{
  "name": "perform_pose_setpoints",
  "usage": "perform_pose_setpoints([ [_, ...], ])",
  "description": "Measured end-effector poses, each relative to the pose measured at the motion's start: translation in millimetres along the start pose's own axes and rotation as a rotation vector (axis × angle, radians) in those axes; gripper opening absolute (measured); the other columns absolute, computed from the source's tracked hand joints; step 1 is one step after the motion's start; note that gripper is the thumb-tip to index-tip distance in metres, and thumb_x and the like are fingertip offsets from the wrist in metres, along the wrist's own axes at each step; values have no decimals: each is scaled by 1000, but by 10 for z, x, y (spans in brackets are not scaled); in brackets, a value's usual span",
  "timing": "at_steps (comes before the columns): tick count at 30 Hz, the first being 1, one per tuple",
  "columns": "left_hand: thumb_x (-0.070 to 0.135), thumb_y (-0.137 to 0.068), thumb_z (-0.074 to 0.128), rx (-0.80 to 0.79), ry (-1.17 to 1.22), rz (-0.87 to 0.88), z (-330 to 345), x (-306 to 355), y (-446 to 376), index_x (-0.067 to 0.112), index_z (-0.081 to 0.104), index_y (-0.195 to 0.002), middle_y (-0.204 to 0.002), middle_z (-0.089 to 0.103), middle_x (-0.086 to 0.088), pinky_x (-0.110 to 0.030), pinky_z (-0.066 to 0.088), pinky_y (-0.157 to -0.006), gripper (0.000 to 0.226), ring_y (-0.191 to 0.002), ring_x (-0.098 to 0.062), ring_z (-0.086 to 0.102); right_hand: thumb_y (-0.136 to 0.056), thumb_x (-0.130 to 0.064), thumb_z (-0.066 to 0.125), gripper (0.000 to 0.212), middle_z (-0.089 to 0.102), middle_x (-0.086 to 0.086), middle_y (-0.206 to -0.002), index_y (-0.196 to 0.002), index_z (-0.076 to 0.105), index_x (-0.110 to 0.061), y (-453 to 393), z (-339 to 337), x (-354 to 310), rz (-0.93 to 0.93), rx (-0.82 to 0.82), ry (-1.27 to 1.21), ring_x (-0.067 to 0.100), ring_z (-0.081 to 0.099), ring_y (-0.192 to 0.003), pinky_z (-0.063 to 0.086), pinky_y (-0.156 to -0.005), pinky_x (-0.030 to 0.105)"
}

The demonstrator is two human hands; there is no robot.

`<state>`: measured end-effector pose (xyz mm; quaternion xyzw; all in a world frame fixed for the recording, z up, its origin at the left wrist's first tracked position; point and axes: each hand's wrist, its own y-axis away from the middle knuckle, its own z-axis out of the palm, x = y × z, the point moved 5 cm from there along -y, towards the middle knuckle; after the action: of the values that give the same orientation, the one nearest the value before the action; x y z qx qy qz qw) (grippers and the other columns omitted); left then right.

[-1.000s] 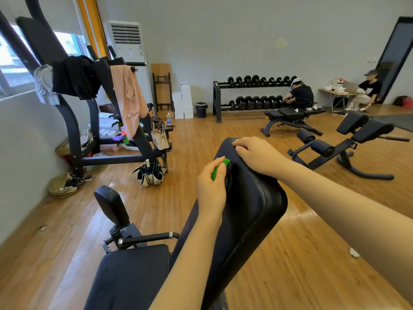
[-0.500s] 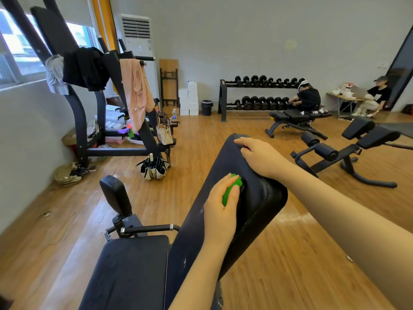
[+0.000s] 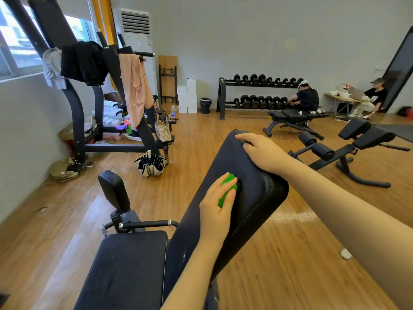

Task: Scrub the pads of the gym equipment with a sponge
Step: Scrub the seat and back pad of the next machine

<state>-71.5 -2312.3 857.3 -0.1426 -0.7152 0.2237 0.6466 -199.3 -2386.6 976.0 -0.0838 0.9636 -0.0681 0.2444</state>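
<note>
A black inclined back pad rises in front of me from a flat black seat pad. My left hand is closed around a green sponge and presses it against the upper middle of the back pad. My right hand grips the top edge of that pad, fingers curled over its far side. Most of the sponge is hidden under my fingers.
A small upright pad and a handle bar stand left of the seat. An umbrella lies on the wooden floor. Another bench is at right; a rack with hanging clothes at left. Two people sit by the dumbbell rack.
My left hand has slid the sponge down the back pad, from near the top edge to its upper middle. My right hand has kept its hold on the top.
</note>
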Motion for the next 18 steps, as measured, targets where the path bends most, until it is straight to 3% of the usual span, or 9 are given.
perform_pose_setpoints([
  [5,12,-95,56,41,4,-96,-87,-72,46,33,59,-119,-121,54,28,-26,40,-107,32,-121,10,47,-102,-13,31,45,39,-2,-151,-145,41,-21,11,-4,-3,5,-7,11,18,35,-137,26,-95,20],
  [9,13,-96,55,88,92,28,54,362,-31,25,62,-122,-127,56,18,-17,39,-104,29,-124,6,47,-102,-12,31,44,41,0,-149,-144,43,-19,16,-7,-23,2,3,14,18,36,-137,27,-101,23],
  [11,14,-96,56,68,95,76,159,485,-25,24,62,-122,-129,55,18,-16,38,-104,29,-125,5,46,-102,-12,31,44,41,0,-149,-144,43,-19,16,-5,-24,-2,0,7,17,37,-136,27,-97,20],
  [18,9,-94,58,87,57,96,133,262,78,17,63,-123,-131,58,7,-19,38,-106,31,-126,1,48,-102,-13,31,44,40,0,-150,-144,42,-19,23,-13,-24,-1,-5,14,18,36,-137,25,-94,19],
])
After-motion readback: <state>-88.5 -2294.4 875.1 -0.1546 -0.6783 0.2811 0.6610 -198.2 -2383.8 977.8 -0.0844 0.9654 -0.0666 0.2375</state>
